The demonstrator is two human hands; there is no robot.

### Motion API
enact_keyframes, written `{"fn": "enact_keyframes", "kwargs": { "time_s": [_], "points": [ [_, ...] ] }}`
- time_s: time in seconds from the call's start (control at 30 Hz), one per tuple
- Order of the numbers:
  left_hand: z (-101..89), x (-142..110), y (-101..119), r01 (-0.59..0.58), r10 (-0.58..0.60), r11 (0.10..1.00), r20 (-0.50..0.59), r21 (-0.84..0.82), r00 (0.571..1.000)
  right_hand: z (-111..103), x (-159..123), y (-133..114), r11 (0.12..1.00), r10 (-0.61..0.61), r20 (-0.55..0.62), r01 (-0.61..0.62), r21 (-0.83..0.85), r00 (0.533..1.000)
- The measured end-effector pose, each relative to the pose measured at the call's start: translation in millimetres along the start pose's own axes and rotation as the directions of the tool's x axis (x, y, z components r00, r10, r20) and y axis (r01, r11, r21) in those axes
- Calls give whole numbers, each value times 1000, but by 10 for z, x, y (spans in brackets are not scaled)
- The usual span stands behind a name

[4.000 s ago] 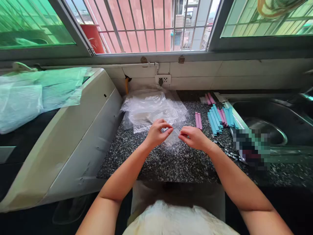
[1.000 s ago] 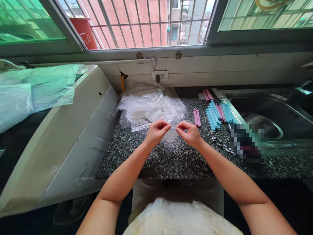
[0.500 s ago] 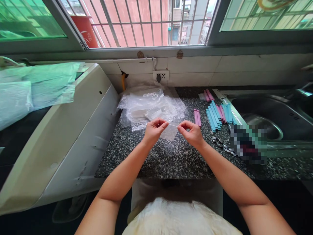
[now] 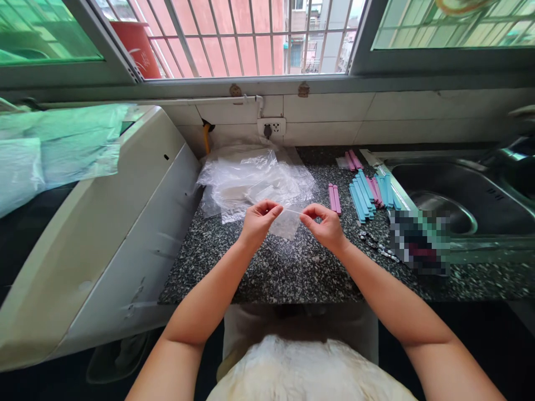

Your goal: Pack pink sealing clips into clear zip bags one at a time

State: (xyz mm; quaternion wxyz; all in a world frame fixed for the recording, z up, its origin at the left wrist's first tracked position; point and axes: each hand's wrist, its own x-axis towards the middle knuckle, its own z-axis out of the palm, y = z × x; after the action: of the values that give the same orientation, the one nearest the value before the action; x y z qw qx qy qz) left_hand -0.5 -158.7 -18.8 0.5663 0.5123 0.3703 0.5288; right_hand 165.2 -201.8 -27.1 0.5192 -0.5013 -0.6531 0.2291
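Speckled dark desk by a barred window, little clear bag pinched in both hands

So the speckled dark desk [image 4: 259,281] runs along under the window [image 4: 234,42], sink [image 4: 443,195] over on the right. Small clear bag [image 4: 285,224] is around the middle, just on the near side of a messy heap of clear plastic [image 4: 251,177]. Left hand [image 4: 258,220] has its fingers closed on the bag's top left corner, and the right hand [image 4: 325,225] has its fingers closed on the top right one, top edge pulled pretty straight between them. Two pink strips [image 4: 334,199] lie near the right hand, with a bunch of blue strips [image 4: 361,197] further right. Pixelated item [image 4: 420,243] sits near the sink, can't tell what it is.
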Motion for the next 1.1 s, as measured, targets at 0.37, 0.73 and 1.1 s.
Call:
{"fn": "enact_keyframes", "kwargs": {
  "time_s": [0.37,0.73,1.1],
  "points": [
    [20,-6,-12,49,-48,998,10,-42,999,11,-7,3,999,-37,-13,37,12,999],
    [3,2,-9,74,-78,996,80,49,994,-34,8,-7,999,-24,-66,26,35,998],
    [-22,2,-40,-8,-63,958,237,287,969,-175,72,44,992,68,-220,-42,123,973]
  ]
}}
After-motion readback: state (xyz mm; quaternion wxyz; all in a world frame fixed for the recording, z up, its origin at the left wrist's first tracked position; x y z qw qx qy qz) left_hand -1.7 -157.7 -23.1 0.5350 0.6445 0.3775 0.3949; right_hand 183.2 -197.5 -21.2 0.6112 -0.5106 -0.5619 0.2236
